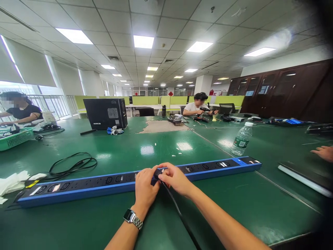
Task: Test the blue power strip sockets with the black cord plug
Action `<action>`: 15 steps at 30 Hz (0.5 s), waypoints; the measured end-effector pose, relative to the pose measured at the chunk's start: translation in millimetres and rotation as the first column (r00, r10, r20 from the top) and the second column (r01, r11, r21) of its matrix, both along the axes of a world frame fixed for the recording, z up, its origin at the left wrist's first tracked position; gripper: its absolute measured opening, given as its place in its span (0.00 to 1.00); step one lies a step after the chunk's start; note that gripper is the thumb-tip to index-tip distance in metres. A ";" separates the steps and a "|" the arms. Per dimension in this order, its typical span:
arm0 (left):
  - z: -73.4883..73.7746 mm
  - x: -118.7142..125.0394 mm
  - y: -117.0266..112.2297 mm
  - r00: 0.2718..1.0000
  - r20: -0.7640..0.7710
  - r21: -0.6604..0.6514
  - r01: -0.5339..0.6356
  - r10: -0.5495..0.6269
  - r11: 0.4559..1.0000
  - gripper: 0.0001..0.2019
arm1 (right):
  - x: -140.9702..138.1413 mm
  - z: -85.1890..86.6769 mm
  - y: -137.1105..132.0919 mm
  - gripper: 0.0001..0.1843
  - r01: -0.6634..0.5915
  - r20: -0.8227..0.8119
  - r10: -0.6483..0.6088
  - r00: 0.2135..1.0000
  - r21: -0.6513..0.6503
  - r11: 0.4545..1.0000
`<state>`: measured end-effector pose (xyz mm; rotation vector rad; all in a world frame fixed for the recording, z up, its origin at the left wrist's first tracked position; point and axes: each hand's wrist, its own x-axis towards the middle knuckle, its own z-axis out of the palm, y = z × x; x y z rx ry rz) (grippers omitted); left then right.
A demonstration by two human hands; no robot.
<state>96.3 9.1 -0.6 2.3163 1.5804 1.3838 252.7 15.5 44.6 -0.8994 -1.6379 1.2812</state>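
Observation:
A long blue and black power strip [213,168] lies across the green table [145,149] in front of me. My left hand [144,187], with a metal watch on the wrist, rests its curled fingers on the strip's middle. My right hand [174,177] pinches a black plug [157,174] at a socket there. Its black cable [179,211] runs back toward me between my forearms. Whether the plug is fully seated is hidden by my fingers.
A water bottle [241,139] stands behind the strip at right. A coiled black cable [71,165] and white cloth [13,182] lie at left. A computer case [105,113] and green basket [15,138] sit farther back. Two people sit at the far side; another person's hand [323,152] rests at right.

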 end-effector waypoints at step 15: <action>0.3 -12.4 6.9 0.982 0.101 -0.006 -0.162 0.162 0.987 0.18 | 14.1 -36.8 5.7 0.16 0.606 0.077 -0.713 0.697 0.469 0.643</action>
